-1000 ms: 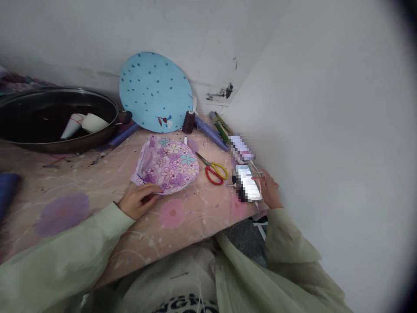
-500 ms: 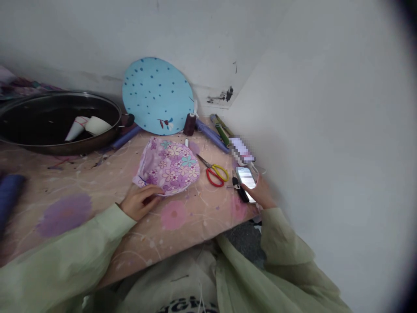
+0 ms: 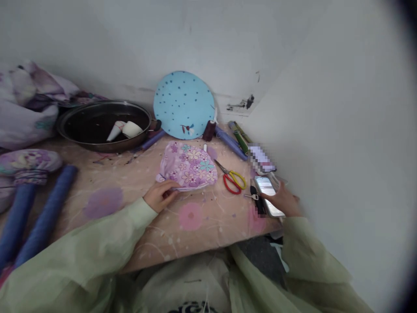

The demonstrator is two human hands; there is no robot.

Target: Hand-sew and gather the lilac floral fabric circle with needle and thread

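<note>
A purple floral fabric piece, rounded at its right end, lies flat on the table. My left hand rests at its near left edge, the fingertips on the cloth and the thumb apart from them. At the table's right side my right hand spans a lit smartphone, its thumb reaching the left edge across the screen. A key with a black fob lies just left of this phone. Between cloth and phone are scissors with red and yellow handles, blades apart.
A second phone, blurred out, lies beyond the first. A blue dotted disc leans on the wall beside a dark thread spool. At left stand a wide pan holding white cones, blue rolls and heaped fabric.
The view has swung left, so the table's things sit farther right and more fabric and blue rolls show at left. Both hands keep their places at the cloth and phone.
</note>
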